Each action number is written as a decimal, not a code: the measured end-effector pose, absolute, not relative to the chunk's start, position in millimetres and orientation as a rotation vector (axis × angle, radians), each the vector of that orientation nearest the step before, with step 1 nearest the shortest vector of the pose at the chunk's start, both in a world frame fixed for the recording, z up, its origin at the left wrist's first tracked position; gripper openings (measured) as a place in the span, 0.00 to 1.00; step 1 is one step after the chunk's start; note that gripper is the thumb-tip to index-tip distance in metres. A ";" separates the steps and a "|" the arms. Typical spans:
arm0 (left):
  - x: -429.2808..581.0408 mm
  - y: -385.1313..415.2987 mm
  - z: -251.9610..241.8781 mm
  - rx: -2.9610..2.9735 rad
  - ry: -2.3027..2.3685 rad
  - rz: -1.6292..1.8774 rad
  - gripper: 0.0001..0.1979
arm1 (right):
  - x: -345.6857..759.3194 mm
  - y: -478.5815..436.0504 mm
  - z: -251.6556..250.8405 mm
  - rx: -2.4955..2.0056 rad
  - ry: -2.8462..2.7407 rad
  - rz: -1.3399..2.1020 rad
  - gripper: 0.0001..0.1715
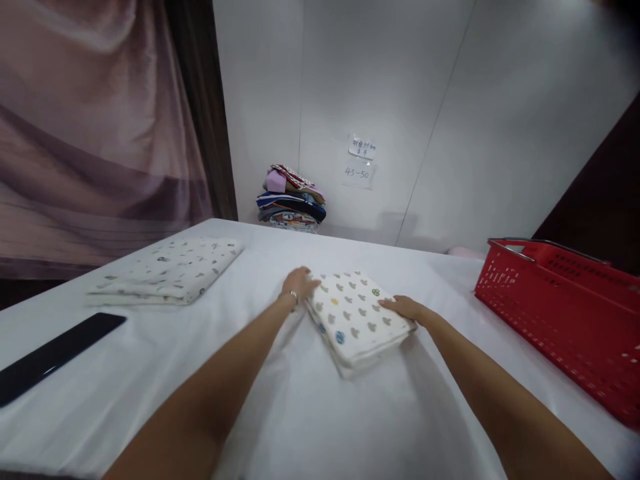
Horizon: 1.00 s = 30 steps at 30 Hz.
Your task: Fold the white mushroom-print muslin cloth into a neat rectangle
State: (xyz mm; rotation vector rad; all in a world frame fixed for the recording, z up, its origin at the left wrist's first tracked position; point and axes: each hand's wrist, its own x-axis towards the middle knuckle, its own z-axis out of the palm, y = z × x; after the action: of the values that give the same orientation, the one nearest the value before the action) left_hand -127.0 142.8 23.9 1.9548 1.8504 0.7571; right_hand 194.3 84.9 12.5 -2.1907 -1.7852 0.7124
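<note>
A folded white cloth (361, 313) with rows of small grey shapes, plus a few yellow, green and blue ones, lies around the middle of the bench (320, 427), well in from its edges, one corner turned toward the near edge. The left hand (299, 283) touches its far left corner; the right hand (404, 308) rests fingertips on its right side. Whether either grip is clenched cannot be told, as the undersides are hidden. Another folded cloth (185, 267) lies along the left edge, with a black slab (55, 353) nearer; a red basket (560, 313) stands toward the right edge, and piled clothes (291, 199) sit at the far edge.
</note>
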 end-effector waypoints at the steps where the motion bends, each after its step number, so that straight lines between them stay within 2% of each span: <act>1: -131.2 156.9 32.7 1.941 1.872 0.787 0.20 | 185.7 80.6 10.4 -2.153 -1.798 0.747 0.44; 6: -148.6 179.9 45.6 1.898 1.936 0.779 0.21 | 150.3 59.1 -7.9 -1.804 -1.682 0.904 0.33; 13: -135.0 90.9 6.2 2.200 1.674 0.727 0.19 | 151.6 39.2 -22.5 -1.524 -1.209 1.049 0.20; 19: -101.8 28.2 11.3 2.569 1.505 0.627 0.17 | 161.6 29.1 -12.5 -1.569 -1.198 1.215 0.09; 22: -68.9 12.1 18.0 2.770 1.302 0.542 0.22 | 165.3 22.8 -7.7 -1.550 -1.238 1.310 0.08; 26: -30.9 7.6 14.6 2.859 1.260 0.473 0.30 | 167.4 19.6 -9.4 -1.515 -1.281 1.341 0.08; 30: -20.6 16.0 4.7 2.848 1.313 0.429 0.25 | 167.0 23.9 -18.6 -1.506 -1.313 1.319 0.08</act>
State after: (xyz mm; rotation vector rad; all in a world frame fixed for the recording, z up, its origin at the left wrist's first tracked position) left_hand -20.6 16.0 4.7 2.8482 1.3131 0.4288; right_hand 167.0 23.9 -18.6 -1.5058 -1.3130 1.3186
